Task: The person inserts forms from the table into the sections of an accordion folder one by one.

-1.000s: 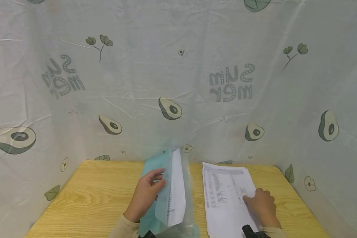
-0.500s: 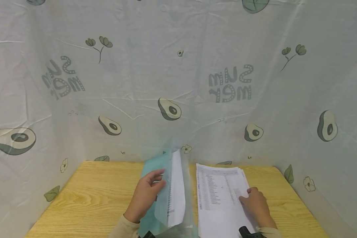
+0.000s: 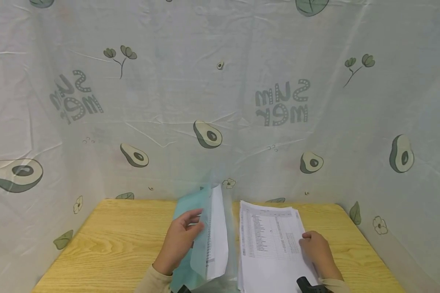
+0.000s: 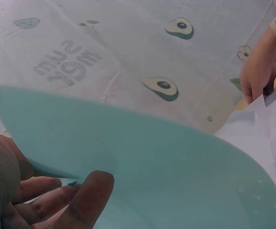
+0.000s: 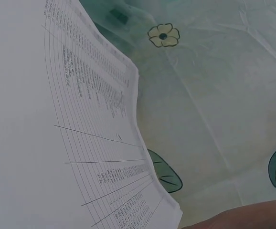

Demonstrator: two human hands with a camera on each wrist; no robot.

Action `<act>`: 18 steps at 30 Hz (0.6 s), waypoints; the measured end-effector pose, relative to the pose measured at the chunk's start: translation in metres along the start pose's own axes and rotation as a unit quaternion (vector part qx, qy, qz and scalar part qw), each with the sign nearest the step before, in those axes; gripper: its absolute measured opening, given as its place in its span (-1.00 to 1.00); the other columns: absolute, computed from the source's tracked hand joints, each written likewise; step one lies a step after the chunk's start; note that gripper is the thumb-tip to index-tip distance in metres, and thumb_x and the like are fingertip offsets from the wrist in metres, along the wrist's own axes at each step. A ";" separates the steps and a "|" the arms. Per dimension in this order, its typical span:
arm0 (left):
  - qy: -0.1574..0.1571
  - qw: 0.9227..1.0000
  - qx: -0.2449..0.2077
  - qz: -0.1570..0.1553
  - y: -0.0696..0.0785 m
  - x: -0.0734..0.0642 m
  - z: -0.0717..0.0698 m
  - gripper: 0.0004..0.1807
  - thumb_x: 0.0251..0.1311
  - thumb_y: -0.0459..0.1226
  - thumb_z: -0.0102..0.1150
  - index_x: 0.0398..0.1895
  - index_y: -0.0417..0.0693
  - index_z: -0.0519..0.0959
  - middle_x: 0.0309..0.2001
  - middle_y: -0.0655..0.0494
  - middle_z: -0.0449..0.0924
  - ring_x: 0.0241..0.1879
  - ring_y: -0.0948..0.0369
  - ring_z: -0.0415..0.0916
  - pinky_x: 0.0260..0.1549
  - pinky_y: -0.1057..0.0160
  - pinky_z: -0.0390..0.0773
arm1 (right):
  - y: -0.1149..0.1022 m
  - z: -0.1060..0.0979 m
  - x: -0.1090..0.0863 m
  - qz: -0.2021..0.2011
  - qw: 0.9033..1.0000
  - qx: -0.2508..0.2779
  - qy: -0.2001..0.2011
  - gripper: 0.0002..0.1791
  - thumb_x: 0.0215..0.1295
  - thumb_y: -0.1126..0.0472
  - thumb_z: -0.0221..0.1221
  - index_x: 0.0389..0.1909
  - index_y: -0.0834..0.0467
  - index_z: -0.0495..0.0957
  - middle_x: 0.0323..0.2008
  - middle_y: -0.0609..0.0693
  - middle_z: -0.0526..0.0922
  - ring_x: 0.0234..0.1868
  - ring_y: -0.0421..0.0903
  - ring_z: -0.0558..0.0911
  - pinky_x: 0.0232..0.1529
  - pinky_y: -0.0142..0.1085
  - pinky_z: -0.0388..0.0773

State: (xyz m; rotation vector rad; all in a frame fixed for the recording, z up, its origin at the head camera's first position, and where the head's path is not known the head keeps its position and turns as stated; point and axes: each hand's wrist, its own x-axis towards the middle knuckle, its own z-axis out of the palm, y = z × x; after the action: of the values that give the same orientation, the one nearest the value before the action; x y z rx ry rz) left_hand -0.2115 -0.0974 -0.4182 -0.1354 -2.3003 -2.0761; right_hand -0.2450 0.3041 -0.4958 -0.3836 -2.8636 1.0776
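Note:
A teal plastic folder [image 3: 189, 200] stands partly open on the table in the head view, with printed sheets [image 3: 218, 232] inside. My left hand [image 3: 180, 238] pinches its front cover, thumb on one side and fingers on the other; the left wrist view shows the teal cover [image 4: 143, 148] bowed across it. To the right, a stack of printed papers [image 3: 269, 268] has its left edge right at the folder's clear sheet. My right hand [image 3: 318, 249] grips that stack by its right edge. In the right wrist view the paper stack [image 5: 28, 109] curves, and most of the hand is hidden.
A wooden table [image 3: 124, 240] lies under everything. Behind it and at both sides hangs a pale curtain [image 3: 168, 89] printed with avocados. A black wrist camera mount [image 3: 309, 285] sits on the right wrist.
My right hand has moved the paper stack left, closer to the folder, then shifted its grip slightly along the right edge. My left hand and the folder have stayed put.

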 end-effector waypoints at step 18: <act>-0.004 1.000 0.014 -0.007 0.000 0.001 -0.001 -0.55 0.38 -0.31 0.22 0.33 -0.13 0.55 0.05 -0.10 0.65 -0.20 0.16 0.63 -0.56 0.29 0.51 | -0.010 0.000 -0.003 -0.041 0.998 -0.022 0.053 -0.78 0.35 0.29 0.11 -0.21 0.42 0.58 -0.34 0.19 0.66 -0.26 0.11 0.61 -0.19 0.00 0.49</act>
State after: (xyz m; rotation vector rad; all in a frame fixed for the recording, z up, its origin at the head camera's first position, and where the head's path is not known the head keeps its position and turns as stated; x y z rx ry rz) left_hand -0.2125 -0.0987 -0.4176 -0.1271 -2.3403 -2.0523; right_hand -0.2446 0.2965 -0.4889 -0.3142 -2.7864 0.9523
